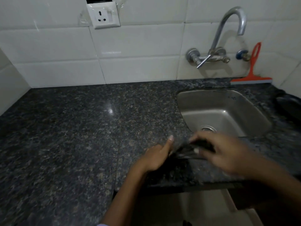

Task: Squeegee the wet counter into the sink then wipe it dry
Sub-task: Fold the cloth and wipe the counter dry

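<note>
At the front edge of a dark granite counter (73, 136), beside the steel sink (192, 103), a left hand (156, 158) and right hand (223, 152) are gripping a dark cloth (184, 149) between them.

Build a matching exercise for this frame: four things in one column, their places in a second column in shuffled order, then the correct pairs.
Things:
1. squeegee
2. dark cloth
3. wall socket
4. drain

Places:
A. on the tiles, upper left
B. at the bottom of the sink
C. leaning against the wall behind the sink, right of the tap
D. held between the left hand and right hand at the counter's front edge

Pairs: 1-C, 2-D, 3-A, 4-B
</note>
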